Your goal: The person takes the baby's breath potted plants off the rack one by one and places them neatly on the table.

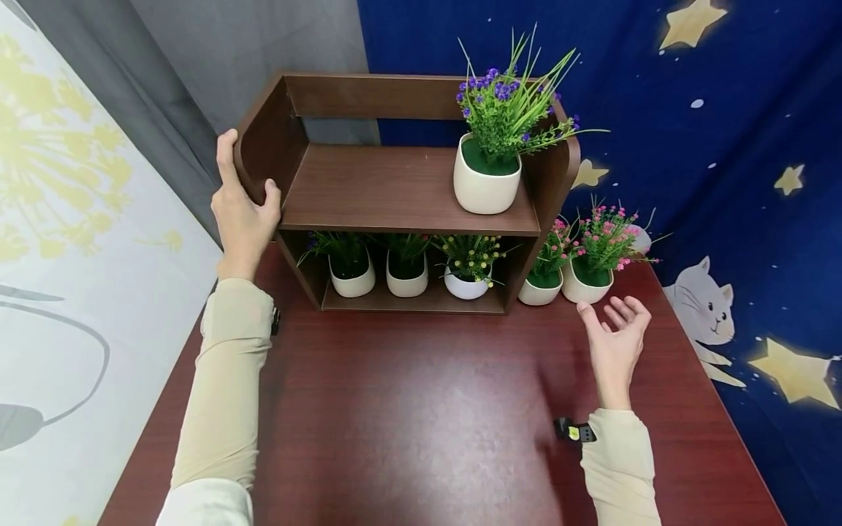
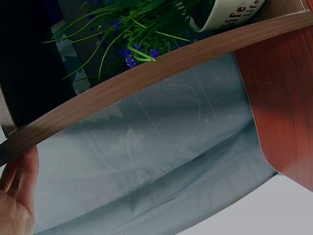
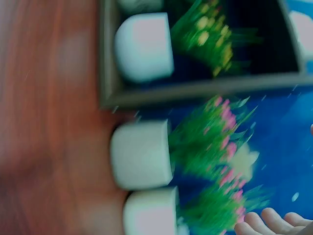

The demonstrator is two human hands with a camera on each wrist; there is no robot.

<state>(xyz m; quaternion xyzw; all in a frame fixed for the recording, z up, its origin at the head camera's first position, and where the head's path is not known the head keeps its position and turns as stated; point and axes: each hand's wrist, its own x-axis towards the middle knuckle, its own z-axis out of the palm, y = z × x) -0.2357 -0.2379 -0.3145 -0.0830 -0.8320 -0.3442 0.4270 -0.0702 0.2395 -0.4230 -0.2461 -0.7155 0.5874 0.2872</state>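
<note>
My left hand (image 1: pixel 245 215) grips the left side panel of a brown wooden two-tier shelf (image 1: pixel 368 183), thumb at its front edge and fingers on the outer side. In the left wrist view its fingers (image 2: pixel 29 171) touch the panel's edge. My right hand (image 1: pixel 617 343), fingers loosely bent and holding nothing, hovers in front of a white-potted plant with pink flowers (image 1: pixel 588 283). A similar pink-flowered pot (image 1: pixel 541 294) stands between that plant and the shelf. On the upper tier, at the right, sits a potted plant with purple flowers (image 1: pixel 487 191).
The lower tier holds a yellow-flowered pot (image 1: pixel 467 286) and two green-leaved pots, one at the left (image 1: pixel 353 283), one in the middle (image 1: pixel 407 283). Everything stands on a dark red table (image 1: pixel 421 409). A blue star-patterned curtain (image 1: pixel 756 197) hangs behind and to the right.
</note>
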